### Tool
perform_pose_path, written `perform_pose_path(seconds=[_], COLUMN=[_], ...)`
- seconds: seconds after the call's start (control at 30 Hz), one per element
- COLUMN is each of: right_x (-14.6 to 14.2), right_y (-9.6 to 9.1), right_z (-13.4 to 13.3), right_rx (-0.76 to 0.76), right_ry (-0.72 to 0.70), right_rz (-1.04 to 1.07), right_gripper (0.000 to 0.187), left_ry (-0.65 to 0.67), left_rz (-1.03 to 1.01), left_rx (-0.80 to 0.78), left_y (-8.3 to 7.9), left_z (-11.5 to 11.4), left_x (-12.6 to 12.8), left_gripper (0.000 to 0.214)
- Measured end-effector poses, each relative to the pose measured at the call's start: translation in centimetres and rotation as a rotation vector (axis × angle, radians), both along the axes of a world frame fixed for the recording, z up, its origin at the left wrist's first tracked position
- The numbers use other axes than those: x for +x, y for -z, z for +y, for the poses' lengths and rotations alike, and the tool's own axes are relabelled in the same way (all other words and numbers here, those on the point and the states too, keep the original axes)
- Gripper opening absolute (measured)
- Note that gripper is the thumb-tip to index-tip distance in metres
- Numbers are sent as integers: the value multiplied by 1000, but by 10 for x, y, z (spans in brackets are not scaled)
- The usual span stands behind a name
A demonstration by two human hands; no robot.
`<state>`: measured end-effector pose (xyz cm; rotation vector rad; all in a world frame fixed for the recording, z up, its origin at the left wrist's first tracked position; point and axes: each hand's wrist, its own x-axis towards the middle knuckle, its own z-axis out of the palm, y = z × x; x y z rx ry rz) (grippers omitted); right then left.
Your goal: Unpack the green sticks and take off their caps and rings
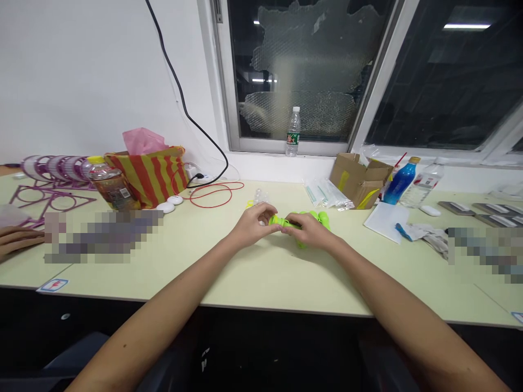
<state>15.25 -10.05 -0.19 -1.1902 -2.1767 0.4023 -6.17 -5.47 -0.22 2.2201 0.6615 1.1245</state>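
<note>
A bright green, tube-like plastic piece [281, 221] with a yellowish end is held just above the table between my two hands. The fingers and thumb of my left hand [254, 224] curl around its yellowish left end. My right hand [307, 228] grips its other end, with much of the piece hidden under the fingers. Several rounded pieces of the same green [324, 219] lie behind and below my right hand, partly covered by it. Just past my left hand are a small yellow item [249, 204] and a crumpled clear plastic bag [261, 196].
To the left stand a striped bag [157, 177], a brown drink bottle [114, 185] and purple frames [49, 198], near another person's hand [18, 239]. Rightward are a cardboard box [359, 179], a blue bottle [401, 181], a white sheet [384, 222] and gloves [429, 234].
</note>
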Motion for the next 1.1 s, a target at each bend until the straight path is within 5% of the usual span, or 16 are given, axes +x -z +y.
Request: perform_pose_path(seconds=[0.67, 1.1], right_x=[3, 0], right_y=[2, 3], right_z=[3, 3], right_rx=[10, -21], right_ry=[45, 71], right_rz=[-30, 46], right_gripper=[32, 27], left_ry=[-75, -130], left_rz=[50, -250], left_rx=[100, -231], left_y=[5, 3], left_z=[-3, -7], left_x=[2, 9], left_gripper=[25, 23])
